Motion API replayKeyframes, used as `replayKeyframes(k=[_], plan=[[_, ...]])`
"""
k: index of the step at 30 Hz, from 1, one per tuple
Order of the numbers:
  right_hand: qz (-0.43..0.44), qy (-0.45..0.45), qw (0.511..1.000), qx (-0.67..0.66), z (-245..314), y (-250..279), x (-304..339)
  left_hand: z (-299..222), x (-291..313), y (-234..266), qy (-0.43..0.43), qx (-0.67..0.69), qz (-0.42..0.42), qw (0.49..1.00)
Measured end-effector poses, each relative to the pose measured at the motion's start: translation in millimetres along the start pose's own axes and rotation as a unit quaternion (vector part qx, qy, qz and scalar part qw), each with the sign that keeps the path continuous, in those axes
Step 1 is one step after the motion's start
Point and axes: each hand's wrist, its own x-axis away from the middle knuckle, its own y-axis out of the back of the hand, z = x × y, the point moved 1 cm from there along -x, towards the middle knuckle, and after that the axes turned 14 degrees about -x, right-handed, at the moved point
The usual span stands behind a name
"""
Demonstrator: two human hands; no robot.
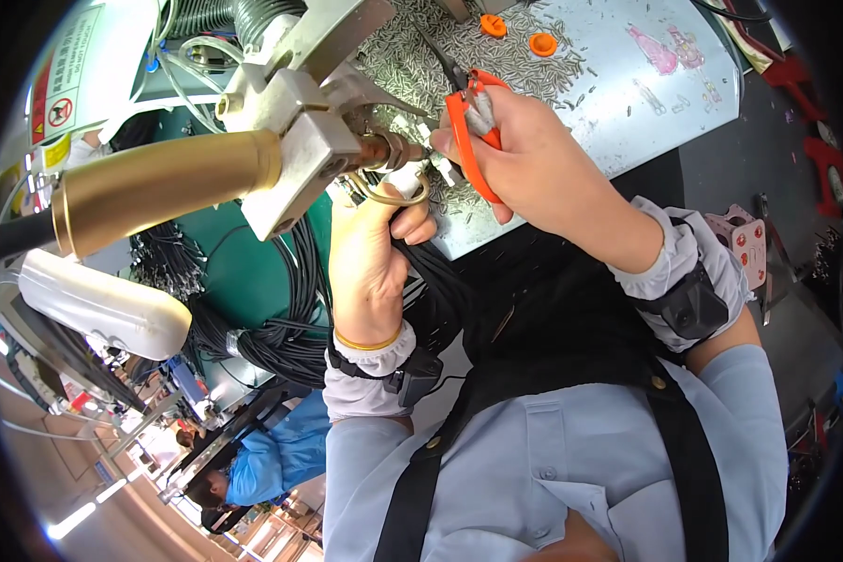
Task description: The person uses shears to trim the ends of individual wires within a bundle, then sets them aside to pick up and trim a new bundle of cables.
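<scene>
At about twelve o'clock my right hand (543,159) was curled around the orange-handled tool (462,133), probably light, stiff and best held by its handles (476,176) (what my partly hidden left hand (370,253) gripped, I couldn't tell).

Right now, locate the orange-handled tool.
In the head view's upper middle, the orange-handled tool is in the right hand, beside scattered metal pins.

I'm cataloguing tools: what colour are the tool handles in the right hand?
The tool handles in the right hand are bright orange, clearest in the head view.
</scene>
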Motion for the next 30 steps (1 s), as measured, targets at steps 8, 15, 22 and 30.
replayKeyframes(k=[8, 15, 22, 30], plan=[[-0.002, 0.019, 1.0, 0.017, -1.2, -0.9, 1.3, 0.1, 1.2, -2.8, -0.015, -0.03, -0.02, 0.999], [0.004, -0.002, 1.0, 0.017, -3.0, -0.8, 5.8, -0.1, 10.1, -11.4, -0.024, -0.05, -0.045, 0.997], [0.041, -0.018, 0.996, -0.082, -3.8, -6.3, 38.5, 15.1, 40.0, -12.3, 0.004, 0.043, -0.038, 0.998], [0.017, -0.04, 0.995, -0.084, -6.5, -3.7, 46.4, 19.1, 38.5, -11.2, -0.088, -0.08, -0.111, 0.987]])
